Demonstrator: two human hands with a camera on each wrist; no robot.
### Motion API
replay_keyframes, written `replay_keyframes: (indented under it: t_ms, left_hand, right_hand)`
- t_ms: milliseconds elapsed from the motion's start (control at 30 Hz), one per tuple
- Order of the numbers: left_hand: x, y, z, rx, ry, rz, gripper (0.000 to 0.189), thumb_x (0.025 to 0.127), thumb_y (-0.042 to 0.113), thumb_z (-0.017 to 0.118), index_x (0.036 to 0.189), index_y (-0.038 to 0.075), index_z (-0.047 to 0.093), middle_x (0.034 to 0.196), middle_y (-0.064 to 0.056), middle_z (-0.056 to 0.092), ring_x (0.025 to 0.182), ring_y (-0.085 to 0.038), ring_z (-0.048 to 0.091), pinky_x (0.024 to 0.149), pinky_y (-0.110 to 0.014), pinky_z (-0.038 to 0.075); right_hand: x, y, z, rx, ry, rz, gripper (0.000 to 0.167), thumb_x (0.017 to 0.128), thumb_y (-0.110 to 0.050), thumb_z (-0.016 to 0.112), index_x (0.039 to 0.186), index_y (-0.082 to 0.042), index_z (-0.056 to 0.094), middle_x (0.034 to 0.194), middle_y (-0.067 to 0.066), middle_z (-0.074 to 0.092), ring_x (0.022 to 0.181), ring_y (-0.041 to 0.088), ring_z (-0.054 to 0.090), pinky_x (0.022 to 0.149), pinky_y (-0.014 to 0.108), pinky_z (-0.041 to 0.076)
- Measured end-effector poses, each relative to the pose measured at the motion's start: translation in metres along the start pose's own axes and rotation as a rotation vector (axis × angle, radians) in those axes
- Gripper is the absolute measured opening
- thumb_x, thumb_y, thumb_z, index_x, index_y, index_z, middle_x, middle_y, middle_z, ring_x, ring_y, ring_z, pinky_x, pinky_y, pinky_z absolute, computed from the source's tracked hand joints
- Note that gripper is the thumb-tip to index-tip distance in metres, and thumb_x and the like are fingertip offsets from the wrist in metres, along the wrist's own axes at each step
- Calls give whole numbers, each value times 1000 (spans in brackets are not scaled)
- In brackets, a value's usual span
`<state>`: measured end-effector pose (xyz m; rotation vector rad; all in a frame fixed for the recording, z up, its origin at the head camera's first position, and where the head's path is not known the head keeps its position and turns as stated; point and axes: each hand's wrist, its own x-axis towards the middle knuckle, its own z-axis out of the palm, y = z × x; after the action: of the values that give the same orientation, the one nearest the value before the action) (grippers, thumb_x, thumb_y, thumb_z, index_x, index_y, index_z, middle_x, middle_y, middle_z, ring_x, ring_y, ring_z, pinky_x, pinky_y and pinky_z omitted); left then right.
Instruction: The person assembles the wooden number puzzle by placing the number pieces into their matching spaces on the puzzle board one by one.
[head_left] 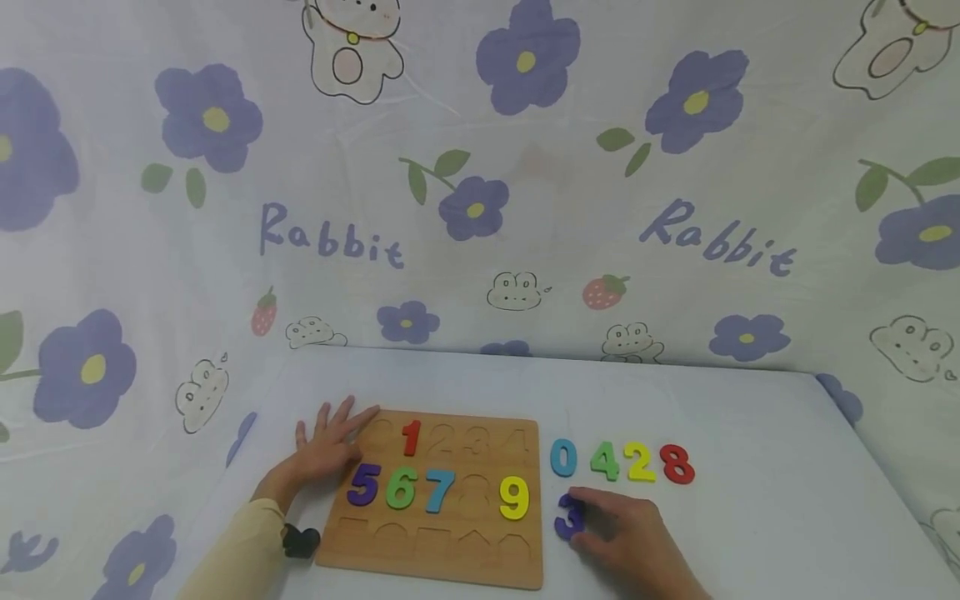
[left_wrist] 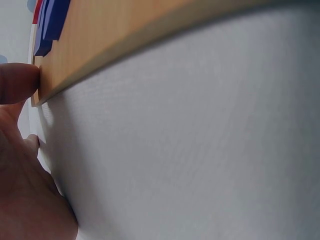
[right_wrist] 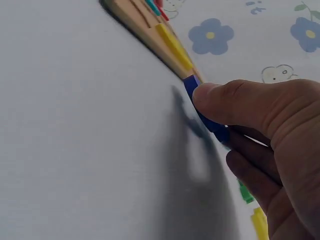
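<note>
A wooden number puzzle board lies on the white table. My left hand has its fingers spread at the board's upper left corner, and its thumb touches the left edge. My right hand pinches a purple number 3 between thumb and fingers, just right of the board. In the right wrist view the 3 is tilted on edge, with a shadow on the tabletop below it. The red 1, purple 5, green 6, blue 7 and yellow 9 are on the board.
Beyond my right hand, a blue 0, green 4, yellow 2 and red 8 stand in a row on the table. A flower-printed cloth hangs behind the table's back edge.
</note>
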<state>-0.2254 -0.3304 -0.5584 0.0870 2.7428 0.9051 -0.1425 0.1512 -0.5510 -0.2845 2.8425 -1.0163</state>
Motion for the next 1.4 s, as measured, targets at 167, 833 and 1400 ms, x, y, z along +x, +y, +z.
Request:
replay_keyframes:
  t_ms: [167, 833, 1400]
  left_hand:
    - [-2, 3, -2, 0, 7, -1, 77, 93, 17, 58, 169, 28, 45, 183, -26, 5, 164, -60, -17, 117, -82, -29]
    - [-1, 3, -2, -3, -8, -11, 77, 94, 15, 57, 169, 25, 43, 183, -26, 3, 163, -61, -18, 116, -83, -28]
    - [5, -4, 2, 9, 3, -2, 77, 95, 18, 56, 170, 27, 42, 184, -23, 2, 164, -59, -19, 118, -82, -28]
  right_hand:
    - [5, -5, -17, 0, 42, -47, 56, 83, -20, 97, 135, -27, 79, 127, -10, 82, 130, 25, 74, 108, 54, 60]
    - [67, -73, -39, 9, 47, -354, 55, 90, -24, 92, 142, -21, 75, 139, -4, 78, 134, 27, 72, 110, 51, 59]
    - [118, -85, 15, 104, -111, -376, 44, 94, -17, 87, 137, -16, 77, 137, 2, 79, 136, 29, 70, 117, 55, 54]
